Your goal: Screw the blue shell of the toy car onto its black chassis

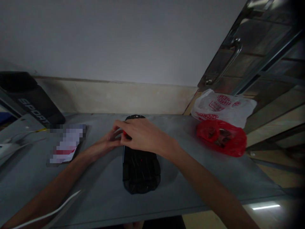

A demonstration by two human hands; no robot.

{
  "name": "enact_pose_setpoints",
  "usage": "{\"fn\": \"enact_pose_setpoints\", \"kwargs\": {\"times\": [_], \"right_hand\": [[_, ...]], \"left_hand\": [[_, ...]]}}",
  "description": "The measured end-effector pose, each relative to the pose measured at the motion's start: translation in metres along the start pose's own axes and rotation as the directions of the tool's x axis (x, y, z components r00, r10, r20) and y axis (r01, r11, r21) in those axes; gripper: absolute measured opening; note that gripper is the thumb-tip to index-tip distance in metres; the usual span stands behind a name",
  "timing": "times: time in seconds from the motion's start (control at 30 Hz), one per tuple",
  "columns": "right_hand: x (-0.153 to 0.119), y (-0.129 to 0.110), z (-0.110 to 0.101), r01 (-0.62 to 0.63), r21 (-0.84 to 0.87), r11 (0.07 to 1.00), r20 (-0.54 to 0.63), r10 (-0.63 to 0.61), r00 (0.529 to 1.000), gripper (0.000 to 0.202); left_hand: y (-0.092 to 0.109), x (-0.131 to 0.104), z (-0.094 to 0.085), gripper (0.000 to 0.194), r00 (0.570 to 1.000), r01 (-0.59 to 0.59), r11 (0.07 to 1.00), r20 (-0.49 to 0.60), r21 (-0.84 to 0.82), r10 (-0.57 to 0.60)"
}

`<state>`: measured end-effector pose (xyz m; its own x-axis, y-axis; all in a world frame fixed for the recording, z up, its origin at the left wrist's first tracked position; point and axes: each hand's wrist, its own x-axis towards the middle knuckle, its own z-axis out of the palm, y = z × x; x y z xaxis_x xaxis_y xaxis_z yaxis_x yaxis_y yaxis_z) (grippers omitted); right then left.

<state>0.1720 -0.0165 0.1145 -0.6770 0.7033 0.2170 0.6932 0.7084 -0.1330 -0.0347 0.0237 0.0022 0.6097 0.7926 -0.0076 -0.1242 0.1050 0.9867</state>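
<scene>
Black toy car (141,165) lies on the table (183,195), likely light and hard; best held by its sides. Right grip (145,135) pinches a red bit (124,132); left grip (113,136), I can't tell.

Dim light, soft shadows, blackened right edge; glare streak (266,207) (lower right)

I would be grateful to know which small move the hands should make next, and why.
Perhaps the left hand should brace the near end of the black toy car: the right hand lies across its far half, with a small red item showing by the fingers, while neither hand covers the near end.
</scene>
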Motion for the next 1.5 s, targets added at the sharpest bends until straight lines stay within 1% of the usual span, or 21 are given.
{"fn": "enact_pose_setpoints", "kwargs": {"times": [0.23, 0.33, 0.4, 0.43, 0.53, 0.6, 0.67, 0.77, 0.83, 0.9, 1.03, 1.1, 1.17, 1.2, 1.27, 1.3, 1.33, 1.37, 1.4, 1.43, 1.5], "right_hand": [[0.003, 0.002, 0.004, -0.037, -0.048, 0.998, -0.010, 0.037, 0.999, 0.022], [0.001, 0.001, 0.004, -0.050, -0.047, 0.998, -0.021, 0.049, 0.999, 0.025], [0.000, 0.002, 0.004, -0.019, -0.009, 1.000, -0.031, 0.019, 0.999, 0.026], [0.000, 0.002, 0.004, 0.008, 0.014, 1.000, -0.036, -0.007, 0.999, 0.027], [0.001, 0.003, 0.006, 0.069, 0.039, 0.997, -0.031, -0.068, 0.997, 0.026], [0.003, 0.002, 0.008, 0.041, 0.008, 0.999, -0.024, -0.041, 0.999, 0.025], [0.004, 0.001, 0.010, -0.026, -0.030, 0.999, -0.036, 0.025, 0.999, 0.022], [0.004, 0.001, 0.013, -0.102, -0.045, 0.994, -0.081, 0.098, 0.992, 0.022], [0.004, 0.004, 0.014, -0.114, -0.001, 0.994, -0.104, 0.113, 0.988, 0.022], [0.005, 0.009, 0.012, -0.108, 0.087, 0.990, -0.112, 0.117, 0.987, 0.020], [0.000, 0.026, -0.002, -0.120, 0.280, 0.952, -0.145, 0.165, 0.976, 0.016], [-0.013, 0.038, -0.010, -0.158, 0.344, 0.926, -0.183, 0.231, 0.956, 0.016], [-0.035, 0.052, -0.012, -0.224, 0.398, 0.889, -0.189, 0.319, 0.929, 0.017], [-0.049, 0.060, -0.009, -0.282, 0.420, 0.863, -0.186, 0.386, 0.904, 0.018], [-0.076, 0.075, 0.003, -0.409, 0.421, 0.810, -0.167, 0.513, 0.842, 0.021], [-0.088, 0.080, 0.013, -0.468, 0.402, 0.787, -0.125, 0.554, 0.823, 0.021], [-0.098, 0.085, 0.024, -0.506, 0.379, 0.775, -0.040, 0.560, 0.827, 0.022], [-0.106, 0.088, 0.035, -0.517, 0.345, 0.783, 0.063, 0.530, 0.846, 0.022], [-0.110, 0.090, 0.046, -0.512, 0.333, 0.792, 0.109, 0.507, 0.855, 0.022], [-0.113, 0.090, 0.056, -0.513, 0.317, 0.797, 0.122, 0.502, 0.856, 0.021], [-0.111, 0.087, 0.073, -0.535, 0.269, 0.801, 0.099, 0.530, 0.842, 0.020]], "left_hand": [[-0.001, 0.000, -0.001, 0.053, 0.999, 0.037, 0.999, -0.036, 0.021, -0.036], [-0.003, 0.000, -0.003, 0.062, 0.999, 0.030, 0.999, -0.015, 0.012, -0.029], [-0.005, 0.000, -0.005, 0.073, 1.000, 0.014, 1.000, -0.005, 0.003, -0.014], [-0.005, 0.000, -0.006, 0.075, 1.000, 0.010, 1.000, -0.001, 0.003, -0.010], [-0.008, 0.001, -0.008, 0.071, 1.000, 0.012, 1.000, 0.007, 0.026, -0.012], [-0.008, 0.002, -0.008, 0.064, 1.000, 0.017, 0.999, -0.002, 0.045, -0.017], [-0.009, 0.002, -0.008, 0.060, 1.000, 0.019, 0.999, -0.019, 0.045, -0.018], [-0.009, 0.003, -0.006, 0.069, 1.000, 0.012, 1.000, -0.022, 0.026, -0.012], [-0.009, 0.004, -0.006, 0.078, 1.000, 0.015, 1.000, -0.011, 0.011, -0.015], [-0.009, 0.005, -0.007, 0.081, 0.999, 0.032, 0.999, 0.002, -0.009, -0.032], [-0.008, 0.004, -0.006, 0.082, 0.998, 0.058, 0.998, -0.010, -0.038, -0.058], [-0.006, 0.004, -0.004, 0.081, 0.998, 0.061, 0.997, -0.021, -0.050, -0.062], [-0.006, 0.004, -0.003, 0.081, 0.997, 0.059, 0.996, -0.037, -0.068, -0.061], [-0.007, 0.004, -0.002, 0.081, 0.996, 0.061, 0.995, -0.056, -0.079, -0.065], [-0.008, 0.004, -0.002, 0.079, 0.994, 0.066, 0.994, -0.081, -0.089, -0.073], [-0.008, 0.004, -0.001, 0.078, 0.994, 0.068, 0.993, -0.082, -0.096, -0.076], [-0.008, 0.004, -0.001, 0.077, 0.994, 0.067, 0.993, -0.083, -0.101, -0.075], [-0.008, 0.004, -0.001, 0.077, 0.994, 0.064, 0.992, -0.084, -0.107, -0.073], [-0.009, 0.004, -0.001, 0.076, 0.994, 0.062, 0.992, -0.082, -0.113, -0.072], [-0.009, 0.005, -0.002, 0.075, 0.994, 0.062, 0.991, -0.082, -0.117, -0.072], [-0.011, 0.006, -0.003, 0.072, 0.994, 0.061, 0.990, -0.079, -0.127, -0.071]]}}
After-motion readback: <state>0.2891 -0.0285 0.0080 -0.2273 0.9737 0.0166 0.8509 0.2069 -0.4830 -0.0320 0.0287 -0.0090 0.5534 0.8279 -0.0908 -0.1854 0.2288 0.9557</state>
